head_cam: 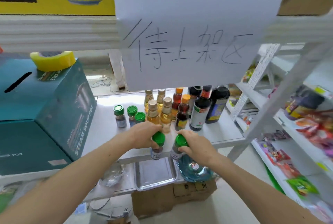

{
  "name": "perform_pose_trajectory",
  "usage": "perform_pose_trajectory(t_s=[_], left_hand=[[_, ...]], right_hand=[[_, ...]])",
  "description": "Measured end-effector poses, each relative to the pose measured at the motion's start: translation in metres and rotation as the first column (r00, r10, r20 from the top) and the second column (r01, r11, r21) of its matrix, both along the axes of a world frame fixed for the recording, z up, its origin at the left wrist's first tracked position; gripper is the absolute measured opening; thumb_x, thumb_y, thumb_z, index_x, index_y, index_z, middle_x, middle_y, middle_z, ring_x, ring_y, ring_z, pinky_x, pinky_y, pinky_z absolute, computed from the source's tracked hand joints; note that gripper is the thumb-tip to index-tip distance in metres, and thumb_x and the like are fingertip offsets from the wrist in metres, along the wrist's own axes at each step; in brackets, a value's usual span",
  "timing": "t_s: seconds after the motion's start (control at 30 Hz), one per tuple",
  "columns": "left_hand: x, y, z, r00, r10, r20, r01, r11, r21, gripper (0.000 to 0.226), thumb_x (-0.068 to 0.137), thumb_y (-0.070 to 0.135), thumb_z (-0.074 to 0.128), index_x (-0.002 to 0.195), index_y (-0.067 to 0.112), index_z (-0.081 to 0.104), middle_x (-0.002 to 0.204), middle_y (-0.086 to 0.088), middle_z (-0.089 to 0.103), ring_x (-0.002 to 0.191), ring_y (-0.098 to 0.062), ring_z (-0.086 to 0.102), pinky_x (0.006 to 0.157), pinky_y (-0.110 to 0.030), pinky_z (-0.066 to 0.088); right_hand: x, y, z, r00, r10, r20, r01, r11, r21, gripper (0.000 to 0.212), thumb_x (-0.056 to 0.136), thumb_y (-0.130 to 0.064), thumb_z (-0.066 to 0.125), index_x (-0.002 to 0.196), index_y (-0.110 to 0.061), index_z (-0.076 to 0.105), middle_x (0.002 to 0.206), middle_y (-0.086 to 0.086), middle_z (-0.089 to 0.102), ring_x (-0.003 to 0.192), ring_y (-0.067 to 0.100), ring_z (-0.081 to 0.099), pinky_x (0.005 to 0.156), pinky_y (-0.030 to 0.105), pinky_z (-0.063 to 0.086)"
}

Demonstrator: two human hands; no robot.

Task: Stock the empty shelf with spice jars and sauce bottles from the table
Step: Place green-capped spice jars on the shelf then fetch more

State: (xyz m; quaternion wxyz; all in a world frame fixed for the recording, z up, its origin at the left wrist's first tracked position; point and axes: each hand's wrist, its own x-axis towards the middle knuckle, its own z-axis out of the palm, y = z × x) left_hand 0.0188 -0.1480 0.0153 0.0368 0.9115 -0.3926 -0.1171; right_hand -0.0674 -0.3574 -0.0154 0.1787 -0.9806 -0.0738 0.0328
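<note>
White counter (100,126) under a handwritten sign (194,34); stocked shelves (295,133) to the right. Teal box (45,108) at left, tape roll (53,60) on top. Jars (119,116) and bottles (200,112) standing mid-counter. Left grip (146,133) clamped on one green-capped jar (157,145), right grip (196,145) on another (178,147), both over the near edge.
</note>
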Motion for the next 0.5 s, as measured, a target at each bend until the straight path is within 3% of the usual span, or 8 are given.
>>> perform_pose_trajectory(t_s=[0.13,0.23,0.37,0.5], left_hand=[[-0.03,-0.082,0.005,0.992,-0.123,-0.011,0.123,0.992,0.024,0.052,0.079,0.047,0.07,0.12,0.02,0.053,0.109,-0.002,0.063,0.095,-0.02,0.056,0.076,-0.032,0.044],[-0.055,-0.147,0.005,0.98,-0.194,-0.039,0.194,0.981,0.01,0.051,0.079,0.048,0.07,0.12,0.023,0.052,0.109,0.0,0.063,0.091,-0.018,0.054,0.073,-0.029,0.042],[-0.09,-0.239,0.003,0.953,-0.296,-0.061,0.294,0.955,-0.042,0.055,0.078,0.046,0.072,0.123,0.023,0.051,0.112,-0.002,0.062,0.098,-0.021,0.056,0.078,-0.031,0.044],[-0.125,-0.328,0.003,0.908,-0.414,-0.062,0.408,0.909,-0.087,0.052,0.078,0.043,0.072,0.119,0.019,0.053,0.107,-0.005,0.064,0.096,-0.023,0.057,0.08,-0.034,0.046]], right_hand=[[-0.049,-0.077,0.003,0.994,-0.107,0.003,0.106,0.994,0.039,0.048,0.087,-0.033,0.065,0.129,-0.022,0.046,0.122,0.002,0.056,0.112,0.026,0.055,0.089,0.04,0.047],[-0.094,-0.137,0.008,0.975,-0.222,0.007,0.221,0.974,0.05,0.049,0.087,-0.032,0.064,0.132,-0.022,0.046,0.124,0.0,0.055,0.112,0.024,0.055,0.085,0.036,0.047],[-0.153,-0.216,0.01,0.94,-0.34,0.01,0.339,0.94,0.043,0.042,0.085,-0.036,0.064,0.122,-0.026,0.047,0.111,0.0,0.056,0.103,0.025,0.056,0.083,0.042,0.048],[-0.21,-0.287,0.013,0.878,-0.479,0.023,0.478,0.878,0.038,0.042,0.086,-0.036,0.065,0.123,-0.026,0.047,0.113,0.0,0.056,0.104,0.023,0.055,0.083,0.04,0.046]])
